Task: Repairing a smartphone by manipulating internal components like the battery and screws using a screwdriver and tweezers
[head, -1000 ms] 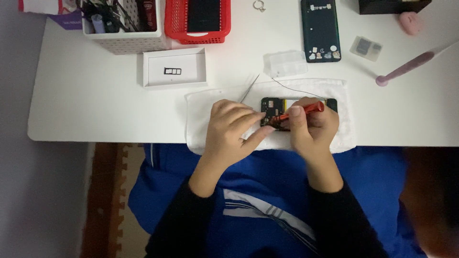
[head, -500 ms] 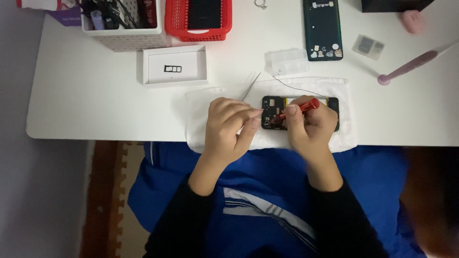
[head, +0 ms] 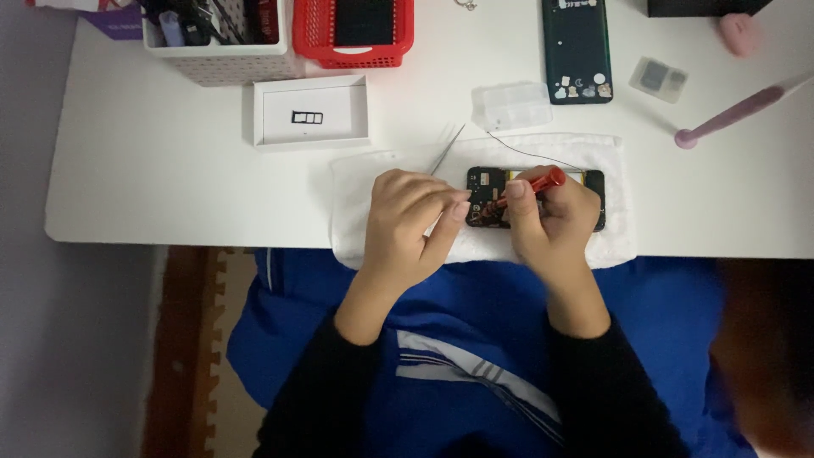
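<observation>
Gripping a slim red-handled screwdriver [head: 527, 190], the right hand [head: 553, 222] angles its tip into the opened black phone [head: 487, 185] on the white towel [head: 356, 203]; left hand [head: 413, 222] fingers pinch the phone's left end.

Left hand [head: 415, 225] is curled, fingertips [head: 459, 206] pinched together and pointing toward the right hand. Right hand [head: 553, 219] is closed in a pen-style grip, thumb and forefinger uppermost. Both forearms converge, knuckles nearly touching.
</observation>
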